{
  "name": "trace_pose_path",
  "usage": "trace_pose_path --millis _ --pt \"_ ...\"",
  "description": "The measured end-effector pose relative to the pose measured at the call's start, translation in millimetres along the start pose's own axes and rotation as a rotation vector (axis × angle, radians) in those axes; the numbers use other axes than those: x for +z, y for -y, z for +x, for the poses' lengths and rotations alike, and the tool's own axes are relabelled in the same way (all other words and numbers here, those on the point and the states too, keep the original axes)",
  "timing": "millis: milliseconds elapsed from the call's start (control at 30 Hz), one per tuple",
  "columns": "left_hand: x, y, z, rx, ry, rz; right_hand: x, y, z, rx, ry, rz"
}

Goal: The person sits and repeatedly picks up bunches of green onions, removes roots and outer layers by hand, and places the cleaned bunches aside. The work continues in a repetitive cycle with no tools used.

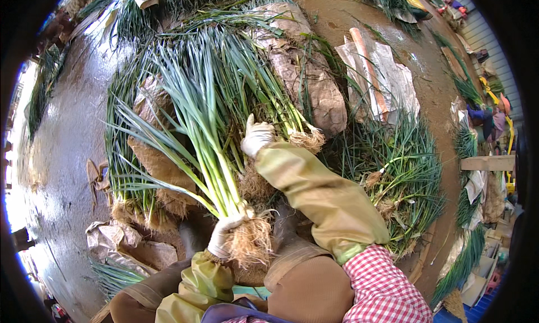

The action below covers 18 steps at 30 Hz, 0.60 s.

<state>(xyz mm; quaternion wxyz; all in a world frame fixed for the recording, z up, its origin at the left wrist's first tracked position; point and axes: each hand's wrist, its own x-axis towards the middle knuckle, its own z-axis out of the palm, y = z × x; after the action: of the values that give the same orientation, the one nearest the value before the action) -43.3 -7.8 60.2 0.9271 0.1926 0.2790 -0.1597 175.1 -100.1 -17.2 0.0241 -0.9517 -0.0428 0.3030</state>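
My left hand, in a white glove, is closed around the lower stalks of a bunch of Welsh onions. Their pale, stringy roots hang beside the glove, and the green leaves fan out up and to the left. My right hand, gloved too, rests against the heap of long onions. One digit points away from me while the others look curled; whether they grip a stalk is hidden. Just right of it lies a cluster of onions with bushy roots.
Brown sacking lies behind the heap; burlap is at the left. Loose onions spread to my right, near white sheeting and an orange-brown roll. Crumpled sacking sits on the wet floor. A person is at far right.
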Motion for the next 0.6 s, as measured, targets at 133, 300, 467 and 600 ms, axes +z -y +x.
trace_pose_path --millis 133,300,467,600 --pt "-14.8 -35.7 0.5 0.087 0.083 -0.157 -10.4 8.3 19.5 0.144 0.1 0.181" --pt "-33.3 -42.8 3.0 0.074 0.131 -0.178 -21.8 -36.0 -11.9 0.068 0.208 1.506" --pt "-33.6 -34.1 -0.2 0.048 0.151 -0.215 -84.9 -107.6 -60.7 -0.307 0.294 1.755" --pt "-20.5 -11.3 8.0 0.002 -0.048 -0.06 -30.4 -179.0 -28.6 0.095 -0.149 0.979"
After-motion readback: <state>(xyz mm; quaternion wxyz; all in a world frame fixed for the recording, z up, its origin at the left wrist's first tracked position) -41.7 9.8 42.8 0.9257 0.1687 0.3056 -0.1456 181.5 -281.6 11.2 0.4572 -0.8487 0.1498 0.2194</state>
